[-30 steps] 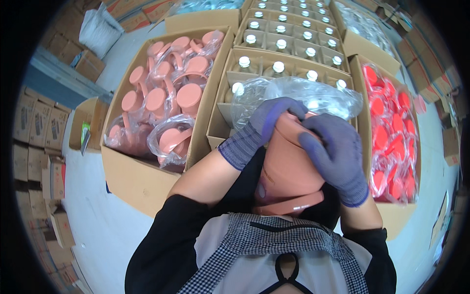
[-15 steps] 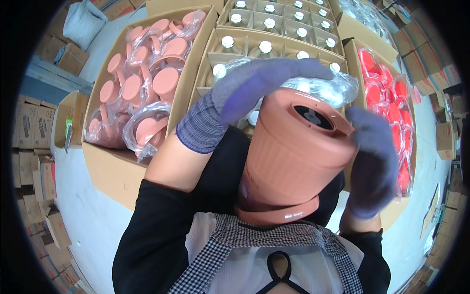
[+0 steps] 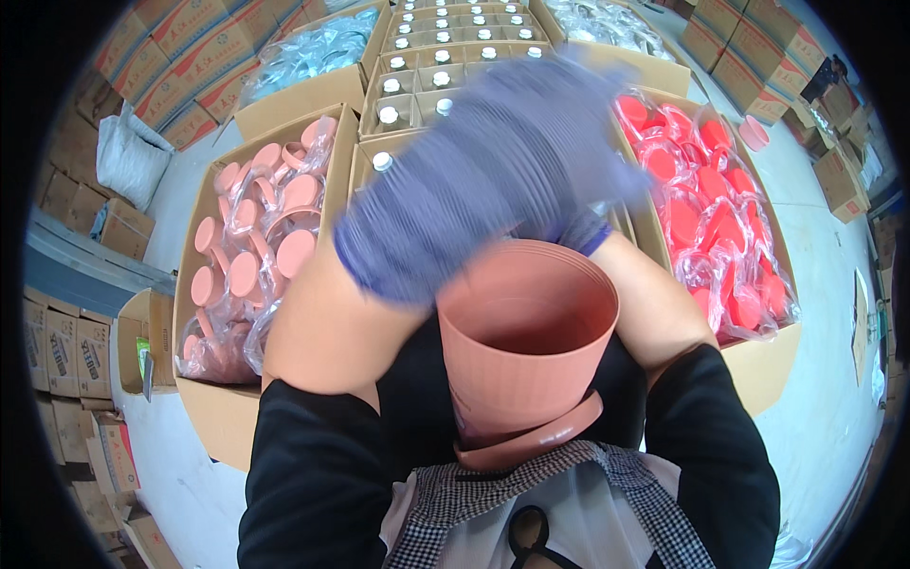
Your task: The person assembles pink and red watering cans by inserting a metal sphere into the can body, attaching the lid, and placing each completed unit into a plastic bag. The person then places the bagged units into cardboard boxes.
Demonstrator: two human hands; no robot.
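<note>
A pink jug body (image 3: 531,379) stands upright between my thighs, against my apron, with its wide round mouth uncovered and its inside showing. Its curved handle (image 3: 540,438) points toward me. Beyond the mouth, my left hand (image 3: 512,142) in a purple-grey knit glove reaches across to the right, smeared by motion. My right hand (image 3: 586,231) is behind it; little more than its glove cuff shows, just past the jug's far rim. Whatever either hand holds is hidden.
Left is a carton (image 3: 213,403) of pink handled tops in clear bags; right, a carton (image 3: 754,370) of red ones. Ahead, divided cartons hold bottles (image 3: 389,116) with white tops. Farther off are a carton of blue bagged pieces (image 3: 318,52) and a white sack (image 3: 133,159).
The pink collar with the dark opening is off the jug, leaving its mouth uncovered. Both hands have moved forward, away from its sides, and my left now covers most of my right.
</note>
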